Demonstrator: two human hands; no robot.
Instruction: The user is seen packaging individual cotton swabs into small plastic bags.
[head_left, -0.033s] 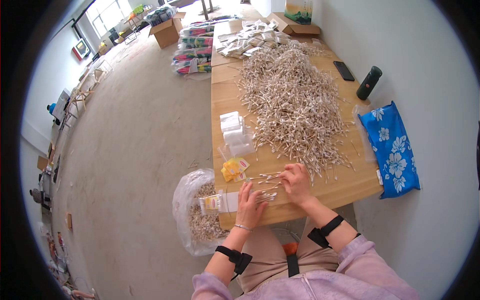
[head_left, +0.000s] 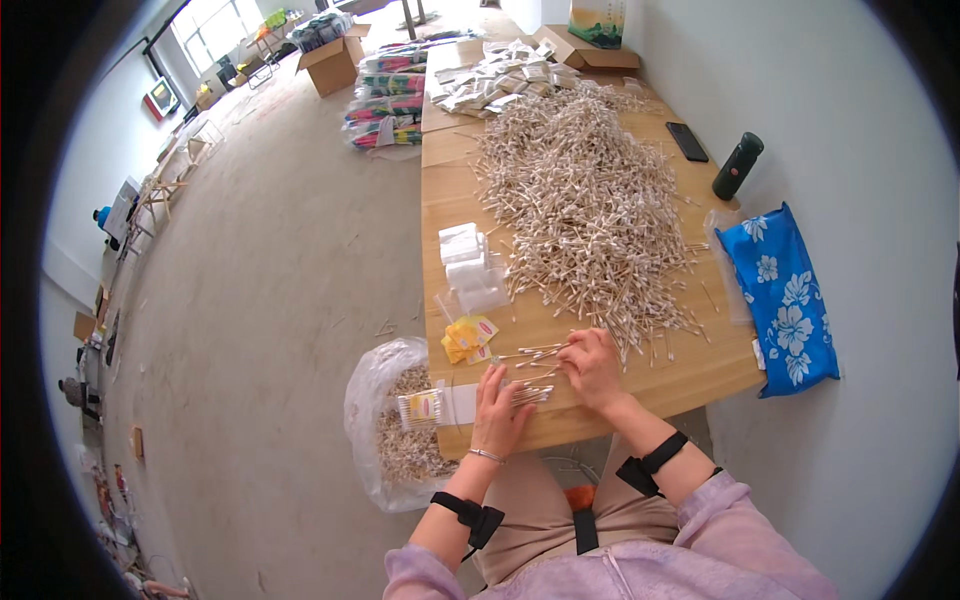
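Near the front edge of the wooden table (head_left: 465,190), my left hand (head_left: 497,412) is closed over a small bunch of cotton swabs (head_left: 533,393), whose tips stick out on its right. My right hand (head_left: 592,370) pinches the right ends of a few loose swabs (head_left: 530,352) just beyond. Left of my left hand lies a small clear packet of swabs (head_left: 422,408) with a yellow card in it, beside a white flap (head_left: 459,404). Yellow cards (head_left: 468,338) and stacked clear plastic bags (head_left: 472,275) lie farther up. A large heap of swabs (head_left: 590,210) covers the table's middle.
Filled packets (head_left: 500,78) are piled at the far end by a cardboard box (head_left: 590,58). A phone (head_left: 687,141), dark bottle (head_left: 738,166) and blue flowered pack (head_left: 785,300) line the right side by the wall. A clear sack of swabs (head_left: 365,410) stands on the floor at left.
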